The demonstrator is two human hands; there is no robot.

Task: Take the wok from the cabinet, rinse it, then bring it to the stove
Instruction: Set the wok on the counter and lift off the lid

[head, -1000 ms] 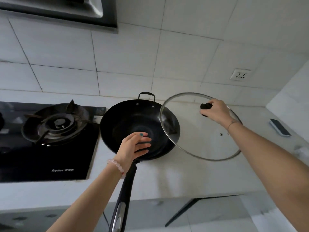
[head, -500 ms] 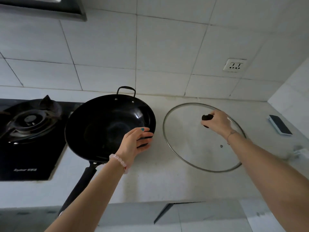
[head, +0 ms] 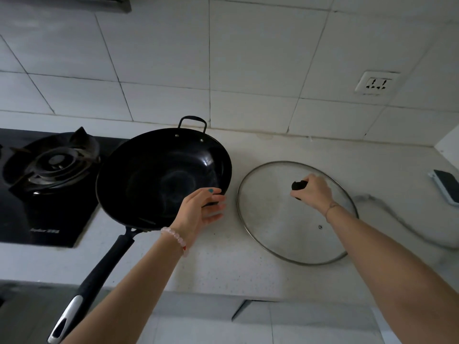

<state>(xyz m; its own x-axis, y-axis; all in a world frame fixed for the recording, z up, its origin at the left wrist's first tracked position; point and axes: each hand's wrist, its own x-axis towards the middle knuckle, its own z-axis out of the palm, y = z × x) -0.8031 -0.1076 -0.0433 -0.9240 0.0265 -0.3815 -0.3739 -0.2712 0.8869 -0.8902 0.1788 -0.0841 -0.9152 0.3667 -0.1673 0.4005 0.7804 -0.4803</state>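
Countertop point(head: 223, 264) shows stove point(head: 49, 165) left of wok point(head: 161, 175), glass lid point(head: 285, 234) and phone point(head: 447, 184) right.

right hand point(head: 314, 192) buries most of lid knob point(head: 296, 186). left hand point(head: 198, 212) covers a bit of wok point(head: 159, 177) rim — pinch or just touch, can't tell. stove point(head: 37, 214) clipped at left edge, phone point(head: 447, 184) at right, range hood point(head: 106, 3) at top — stove lettering too small to read.

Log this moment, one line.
left hand: holds wok rim | right hand: grips lid knob | lid: on counter | wok: on counter beside stove
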